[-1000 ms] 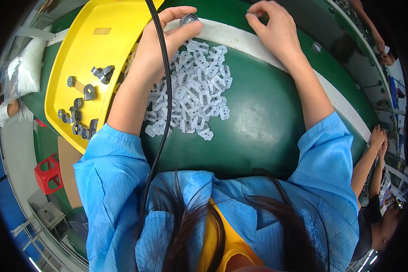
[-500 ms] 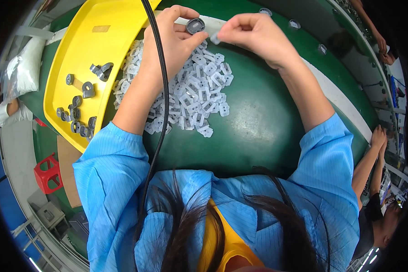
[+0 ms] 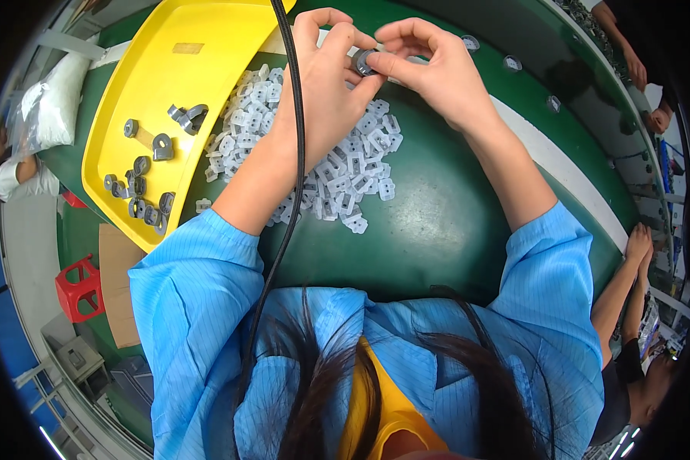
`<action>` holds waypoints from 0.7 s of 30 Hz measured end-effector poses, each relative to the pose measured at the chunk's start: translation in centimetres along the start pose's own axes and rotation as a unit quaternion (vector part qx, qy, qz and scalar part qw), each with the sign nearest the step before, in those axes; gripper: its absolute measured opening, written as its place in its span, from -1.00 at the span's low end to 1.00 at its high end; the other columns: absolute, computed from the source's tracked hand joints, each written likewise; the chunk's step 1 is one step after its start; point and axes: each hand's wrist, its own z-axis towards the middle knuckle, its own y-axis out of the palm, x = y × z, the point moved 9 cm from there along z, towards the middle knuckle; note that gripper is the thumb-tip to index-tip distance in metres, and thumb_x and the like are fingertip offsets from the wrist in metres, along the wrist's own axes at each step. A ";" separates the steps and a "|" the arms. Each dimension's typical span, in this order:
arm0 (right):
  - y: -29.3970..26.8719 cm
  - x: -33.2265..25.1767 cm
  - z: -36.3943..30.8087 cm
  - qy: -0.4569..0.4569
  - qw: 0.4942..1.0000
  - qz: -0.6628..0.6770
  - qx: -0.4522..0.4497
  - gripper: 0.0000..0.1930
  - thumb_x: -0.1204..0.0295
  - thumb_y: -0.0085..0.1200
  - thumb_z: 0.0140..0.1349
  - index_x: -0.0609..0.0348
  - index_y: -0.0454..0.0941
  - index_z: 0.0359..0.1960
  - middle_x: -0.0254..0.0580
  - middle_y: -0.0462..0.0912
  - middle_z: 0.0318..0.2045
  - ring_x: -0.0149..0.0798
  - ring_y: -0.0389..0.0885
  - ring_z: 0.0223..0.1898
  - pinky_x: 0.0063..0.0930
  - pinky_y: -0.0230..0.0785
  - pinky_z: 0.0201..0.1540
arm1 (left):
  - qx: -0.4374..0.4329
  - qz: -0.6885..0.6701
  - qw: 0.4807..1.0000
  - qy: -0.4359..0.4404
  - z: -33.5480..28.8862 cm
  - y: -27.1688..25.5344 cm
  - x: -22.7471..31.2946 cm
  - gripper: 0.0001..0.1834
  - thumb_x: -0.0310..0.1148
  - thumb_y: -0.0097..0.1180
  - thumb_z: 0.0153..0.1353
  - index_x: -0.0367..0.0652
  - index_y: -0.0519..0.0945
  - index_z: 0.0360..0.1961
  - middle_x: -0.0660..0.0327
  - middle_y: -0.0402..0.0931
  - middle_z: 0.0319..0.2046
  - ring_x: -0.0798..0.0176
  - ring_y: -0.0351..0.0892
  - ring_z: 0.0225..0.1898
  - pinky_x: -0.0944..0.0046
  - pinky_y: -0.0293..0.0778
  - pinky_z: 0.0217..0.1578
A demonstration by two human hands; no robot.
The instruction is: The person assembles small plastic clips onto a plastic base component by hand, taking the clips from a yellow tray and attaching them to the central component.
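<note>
My left hand (image 3: pixel 323 88) grips a dark grey round plastic part (image 3: pixel 363 64) between thumb and fingers, above the far side of the green table. From the right, my right hand (image 3: pixel 451 83) meets it, thumb pressed on the part's face and forefinger arched over the far side. A small translucent piece that was in the right fingertips is now hidden from sight. Below my left hand lies a heap of translucent white plastic pieces (image 3: pixel 341 176), partly covered by my forearm.
To the left, a yellow tray (image 3: pixel 199 80) holds several dark grey parts (image 3: pixel 163 147). A black cable (image 3: pixel 300 130) hangs across the view over my left arm. Translucent pieces (image 3: pixel 512 63) lie spaced along the green strip beyond a white edge. Another person's hands (image 3: pixel 639 244) rest at far right.
My right hand has moved left and brought its translucent piece to the dark part. Its thumb now presses on that part. The view has shifted slightly.
</note>
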 end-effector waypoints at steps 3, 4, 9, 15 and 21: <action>1.7 1.0 -0.8 0.165 0.969 0.145 -0.113 -0.79 0.41 0.25 0.04 0.25 0.59 -0.31 -0.33 0.60 -0.51 -0.55 0.49 -0.51 -0.71 0.35 -0.42 | -0.012 0.005 1.000 0.020 -0.2 0.2 0.4 -0.68 -0.61 0.28 -0.08 -0.27 0.51 -0.24 0.08 0.23 0.01 0.32 0.60 -0.34 0.42 0.62 -0.32; 1.6 0.9 -0.7 0.160 0.968 0.142 -0.128 -0.81 0.43 0.23 0.06 0.26 0.57 -0.33 -0.30 0.62 -0.48 -0.53 0.52 -0.50 -0.72 0.37 -0.41 | -0.018 0.000 0.999 0.033 -0.2 0.3 0.7 -0.69 -0.61 0.28 -0.07 -0.27 0.52 -0.24 0.08 0.22 0.02 0.31 0.60 -0.33 0.42 0.61 -0.31; 1.4 0.7 -1.0 0.221 0.932 0.203 -0.203 -0.86 0.50 0.20 0.05 0.26 0.54 -0.37 -0.31 0.61 -0.49 -0.51 0.54 -0.48 -0.70 0.40 -0.38 | -0.100 -0.071 0.992 0.025 0.2 0.5 -0.3 -0.67 -0.65 0.26 -0.08 -0.23 0.56 -0.21 0.11 0.19 0.07 0.31 0.59 -0.27 0.40 0.61 -0.25; 0.8 -3.7 -0.8 0.022 0.991 -0.071 -0.115 -0.86 0.59 0.08 -0.07 0.28 0.51 -0.40 -0.32 0.57 -0.52 -0.52 0.51 -0.44 -0.64 0.38 -0.36 | -0.073 -0.082 0.990 0.091 -0.1 0.3 0.5 -0.68 -0.67 0.25 -0.09 -0.23 0.57 -0.23 0.13 0.22 0.06 0.30 0.58 -0.20 0.39 0.61 -0.24; 2.7 -0.4 -1.4 0.200 0.875 0.380 -0.223 -0.76 0.47 0.05 0.04 0.17 0.50 -0.21 -0.41 0.51 -0.38 -0.54 0.43 -0.32 -0.64 0.30 -0.20 | -0.061 -0.204 0.976 0.051 -0.5 -1.1 2.1 -0.59 -0.72 0.14 -0.11 -0.21 0.51 -0.16 0.08 0.31 -0.06 0.16 0.56 -0.22 0.29 0.58 -0.27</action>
